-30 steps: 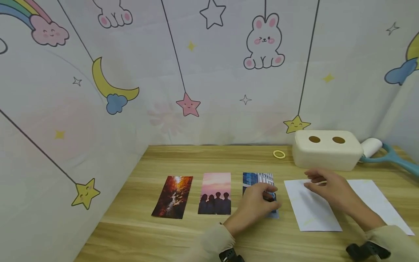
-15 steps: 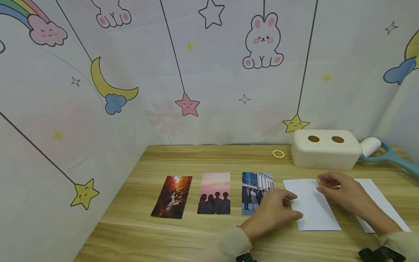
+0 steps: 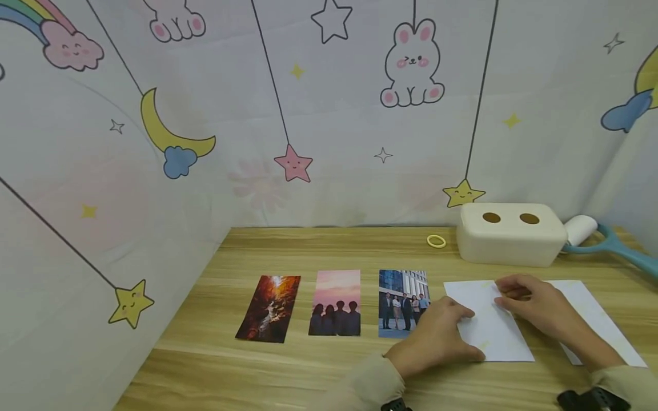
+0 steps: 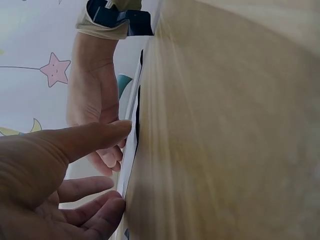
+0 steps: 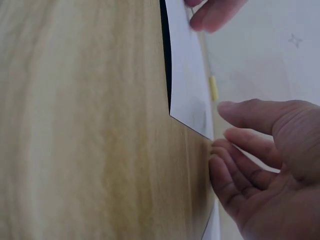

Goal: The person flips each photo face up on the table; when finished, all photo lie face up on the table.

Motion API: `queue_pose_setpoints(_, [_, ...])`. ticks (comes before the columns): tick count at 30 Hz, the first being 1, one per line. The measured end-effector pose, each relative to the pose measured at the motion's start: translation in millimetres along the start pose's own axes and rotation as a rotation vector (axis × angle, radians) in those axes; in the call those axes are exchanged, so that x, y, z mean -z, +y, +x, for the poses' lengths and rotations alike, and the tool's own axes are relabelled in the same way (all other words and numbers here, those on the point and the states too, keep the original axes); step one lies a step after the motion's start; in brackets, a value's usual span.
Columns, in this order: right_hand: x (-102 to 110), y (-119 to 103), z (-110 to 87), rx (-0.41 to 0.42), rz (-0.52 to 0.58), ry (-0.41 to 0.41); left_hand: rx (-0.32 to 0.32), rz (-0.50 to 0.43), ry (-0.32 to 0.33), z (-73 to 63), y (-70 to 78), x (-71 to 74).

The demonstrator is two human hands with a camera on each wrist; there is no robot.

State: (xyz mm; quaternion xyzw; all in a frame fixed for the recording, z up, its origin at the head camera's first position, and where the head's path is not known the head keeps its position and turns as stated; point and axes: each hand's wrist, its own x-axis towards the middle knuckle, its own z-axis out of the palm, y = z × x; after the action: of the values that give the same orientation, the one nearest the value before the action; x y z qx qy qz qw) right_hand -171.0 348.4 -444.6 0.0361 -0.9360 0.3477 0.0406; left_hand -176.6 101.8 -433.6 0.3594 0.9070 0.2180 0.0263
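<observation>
A white card (image 3: 490,331) lies on the wooden table, its underside dark along the raised edge in the right wrist view. My left hand (image 3: 437,335) is at the card's left side, thumb and fingers spread apart and touching its edge. Across from it, my right hand (image 3: 537,305) has its loosely bent fingertips right at the card's upper right edge. A second white card (image 3: 598,319) lies partly hidden under my right forearm. Left of my left hand is a photo of people in front of a building (image 3: 403,291), its lower right corner covered by the hand.
Further left lie a photo of silhouettes under a pink sky (image 3: 336,302) and an autumn stream photo (image 3: 269,308). At the back stand a cream box with two holes (image 3: 511,240), a yellow ring (image 3: 436,241), a white roll (image 3: 581,229) and a blue handled thing (image 3: 614,245).
My left hand has moved right, off the building photo and onto the left edge of the white card. My right hand has shifted slightly right and down to the card's right edge.
</observation>
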Motion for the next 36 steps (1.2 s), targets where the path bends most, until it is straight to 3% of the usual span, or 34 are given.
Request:
queue_pose_setpoints(10, [-4, 5, -3.5, -0.031, 0.014, -0.031, 0.0, 0.038, -0.032, -5.9, 0.5, -3.9])
queue_pose_setpoints(16, [-1, 5, -3.4, -0.007, 0.026, -0.034, -0.019, 0.058, -0.012, -4.0, 0.1, -3.1])
queue_pose_setpoints(22, [5, 7, -3.0, 0.019, 0.014, -0.053, -0.054, 0.042, -0.033, -1.4, -3.0, 2.6])
queue_pose_setpoints(29, [13, 16, -1.6, 0.085, -0.006, -0.104, -0.106, -0.073, -0.041, 2.2, -12.8, 5.6])
queue_pose_setpoints(36, [20, 24, -2.1, 0.146, -0.011, -0.128, -0.024, -0.323, -0.076, 3.5, -23.9, 7.8])
